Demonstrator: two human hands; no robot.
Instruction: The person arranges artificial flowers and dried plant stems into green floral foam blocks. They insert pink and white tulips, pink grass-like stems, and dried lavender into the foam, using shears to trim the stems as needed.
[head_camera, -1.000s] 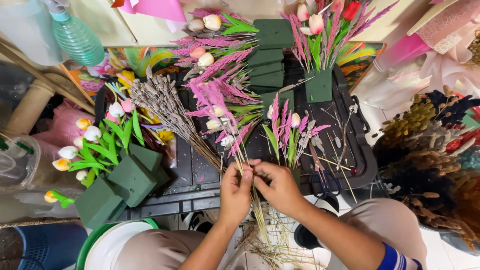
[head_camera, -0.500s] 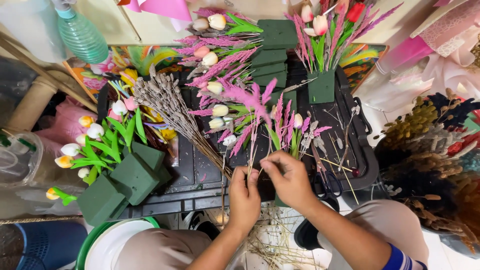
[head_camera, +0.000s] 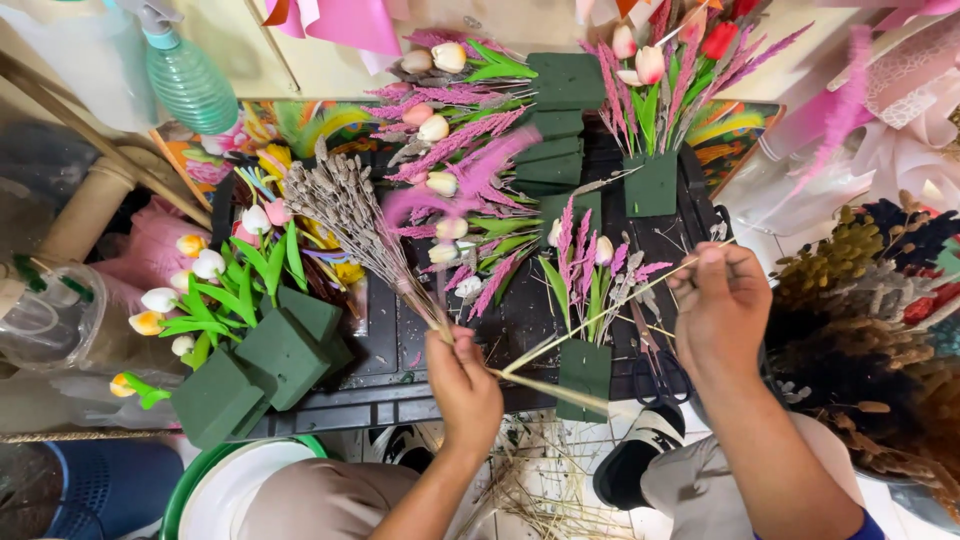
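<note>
From the head camera, the left hand (head_camera: 462, 385) was closed around the stems of a dried lavender bunch (head_camera: 345, 215) that fanned up and left over the black tray (head_camera: 385, 345). The right hand (head_camera: 722, 300) pinched a pale straw-like stem (head_camera: 600, 320) at its top end, the stem slanting down towards the left hand. Just below it stood a green foam block (head_camera: 584, 375) already bearing pink plumes (head_camera: 585, 260). Scissors (head_camera: 660, 375) lay beside it. To my eye, drawing one stem out cleanly wanted a firm left grip and a slow, straight pull
</note>
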